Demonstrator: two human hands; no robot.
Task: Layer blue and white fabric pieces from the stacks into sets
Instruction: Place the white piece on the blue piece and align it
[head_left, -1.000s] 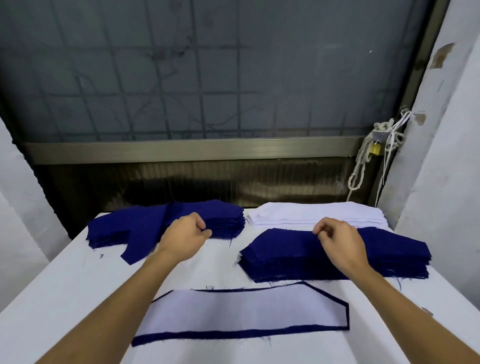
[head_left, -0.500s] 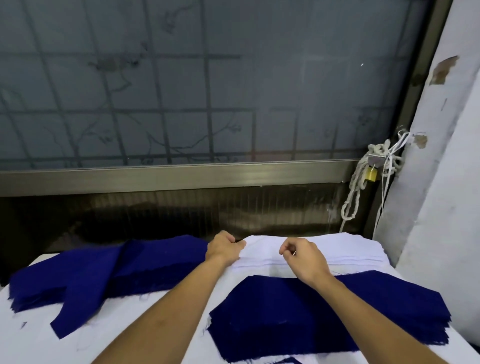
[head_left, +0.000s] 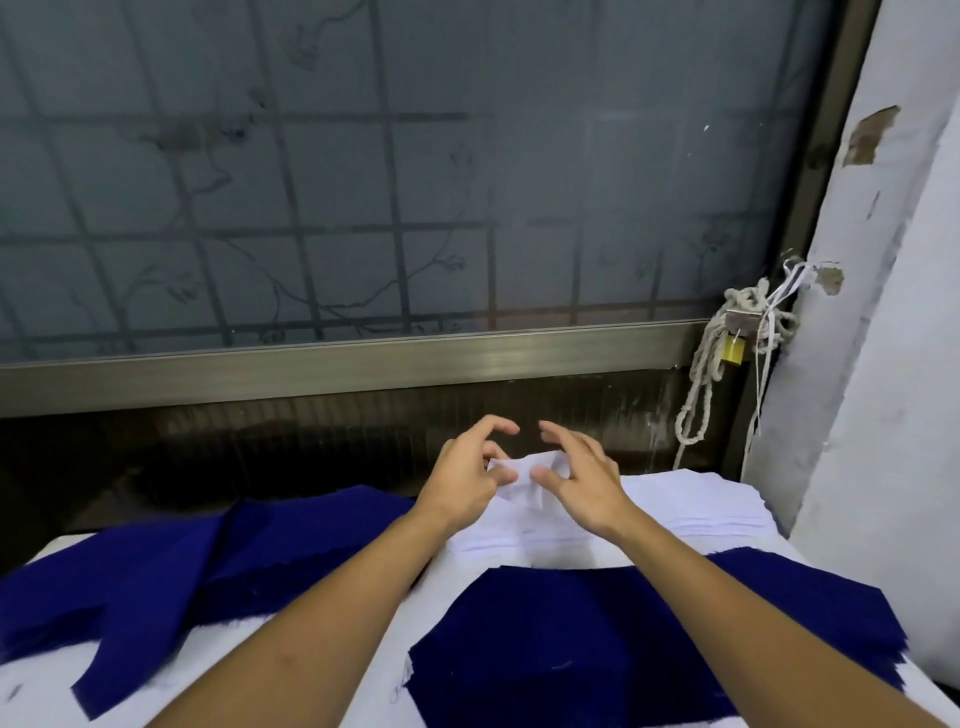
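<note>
The top white piece (head_left: 530, 486), on the white stack (head_left: 691, 506) at the far side of the desk (head_left: 36, 696), now has its edge peeled up; half a second ago it lay flat. The left hand (head_left: 462, 473) seems to pinch it, while the right hand (head_left: 587, 483) has its fingers (head_left: 558, 439) spread apart. I judge a white layer goes down next.

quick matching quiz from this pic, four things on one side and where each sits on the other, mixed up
Things
1. white stack
2. left blue stack
3. right blue stack
4. padlock

Places
a. off the table, beside the rope
b. near right of the table
c. far right of the table
d. left side of the table

Pairs: 1-c, 2-d, 3-b, 4-a
</note>
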